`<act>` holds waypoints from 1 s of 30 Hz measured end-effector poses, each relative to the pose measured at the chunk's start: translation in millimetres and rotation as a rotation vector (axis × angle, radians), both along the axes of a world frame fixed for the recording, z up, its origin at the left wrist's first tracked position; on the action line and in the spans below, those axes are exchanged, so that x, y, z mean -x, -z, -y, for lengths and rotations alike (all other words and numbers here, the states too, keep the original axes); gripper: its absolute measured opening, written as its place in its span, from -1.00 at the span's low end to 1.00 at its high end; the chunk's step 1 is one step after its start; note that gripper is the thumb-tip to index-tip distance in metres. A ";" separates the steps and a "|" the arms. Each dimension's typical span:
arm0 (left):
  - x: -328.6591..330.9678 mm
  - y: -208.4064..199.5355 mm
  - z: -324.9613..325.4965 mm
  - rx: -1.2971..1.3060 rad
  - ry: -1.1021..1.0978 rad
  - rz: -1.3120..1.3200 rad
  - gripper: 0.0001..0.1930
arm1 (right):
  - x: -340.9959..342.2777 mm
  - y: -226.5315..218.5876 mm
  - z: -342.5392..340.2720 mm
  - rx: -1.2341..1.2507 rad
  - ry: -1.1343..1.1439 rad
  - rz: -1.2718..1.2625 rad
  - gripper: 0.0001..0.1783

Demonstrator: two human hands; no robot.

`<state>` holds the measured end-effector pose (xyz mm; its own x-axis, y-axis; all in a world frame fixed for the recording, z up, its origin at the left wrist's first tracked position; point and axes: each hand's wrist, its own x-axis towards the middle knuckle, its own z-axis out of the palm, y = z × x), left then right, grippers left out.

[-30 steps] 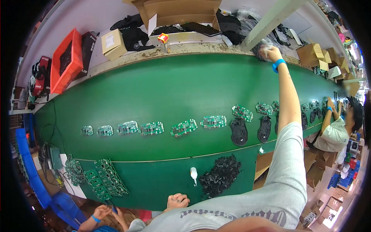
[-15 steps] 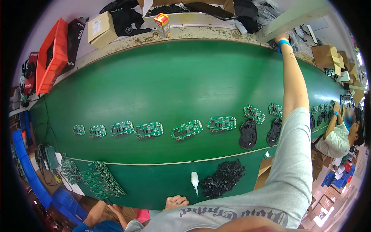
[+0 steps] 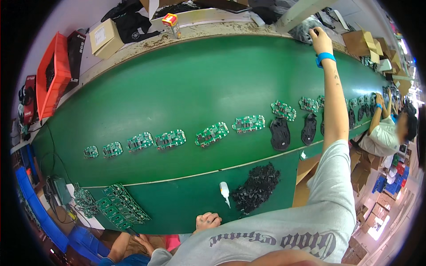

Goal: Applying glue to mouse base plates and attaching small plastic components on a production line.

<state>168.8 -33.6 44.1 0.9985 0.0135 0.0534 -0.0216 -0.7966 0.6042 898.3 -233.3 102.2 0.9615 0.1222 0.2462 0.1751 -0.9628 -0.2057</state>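
My right hand [image 3: 321,41], a blue band at its wrist, is stretched out over the far right edge of the green bench, beside a clear plastic bag [image 3: 303,31]. Its fingers are curled together; a dark bit shows at the fingertips, too small to name. At the near edge my left hand [image 3: 207,221] rests with fingers folded, their tips hidden. Close to it lie a white squeeze bottle [image 3: 224,190] with a thin nozzle and a heap of small black plastic parts [image 3: 257,188]. Green circuit boards [image 3: 212,134] form a row across the bench, with black mouse shells [image 3: 280,134] below those on the right.
Stacked board panels [image 3: 124,204] lie at the near left, where another person's hands [image 3: 142,241] work. A red bin [image 3: 53,75], a cardboard box [image 3: 105,40] and a small red-yellow box [image 3: 171,25] line the far ledge beside a post [image 3: 306,15]. A co-worker [image 3: 381,133] sits at right.
My right hand has come back from behind the post, now in plain sight with its fingers curled. The whole view has shifted a little; my left hand stays at the near edge.
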 end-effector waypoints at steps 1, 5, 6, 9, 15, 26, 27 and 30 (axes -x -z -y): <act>6.4 7.5 0.8 -0.006 0.025 0.004 -0.82 | 8.4 -1.8 12.2 -0.041 0.012 0.009 -0.60; 2.6 6.2 0.2 -0.045 0.048 0.069 -0.79 | 78.3 -40.5 35.3 -0.201 -0.028 0.088 -0.59; 3.1 8.4 -0.2 0.002 0.095 0.003 -0.78 | 109.6 -47.3 44.2 -0.274 -0.014 -0.005 -0.62; 15.2 18.9 0.6 -0.077 0.049 0.088 -0.79 | 210.0 -61.4 10.8 -0.461 -0.118 -0.222 -0.75; 5.9 5.8 -5.7 -0.057 0.056 0.064 -0.80 | 416.4 -80.7 -12.5 -0.483 -0.310 -0.554 -0.86; -5.2 1.1 -3.2 0.015 0.047 0.057 -0.80 | 515.3 -24.0 -23.9 -0.304 -0.405 -0.505 -0.72; -5.2 2.0 -3.9 0.012 0.047 0.056 -0.80 | 515.6 -25.0 -24.3 -0.304 -0.438 -0.508 -0.70; -3.2 3.5 -2.7 0.011 0.045 0.055 -0.81 | 522.5 -24.2 -24.2 -0.324 -0.465 -0.502 -0.69</act>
<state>172.0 -30.9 40.7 0.9937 -0.0302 0.1081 -0.0903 -0.7876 0.6095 375.8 -209.2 126.4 0.8346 0.5387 -0.1148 0.3593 -0.6904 -0.6279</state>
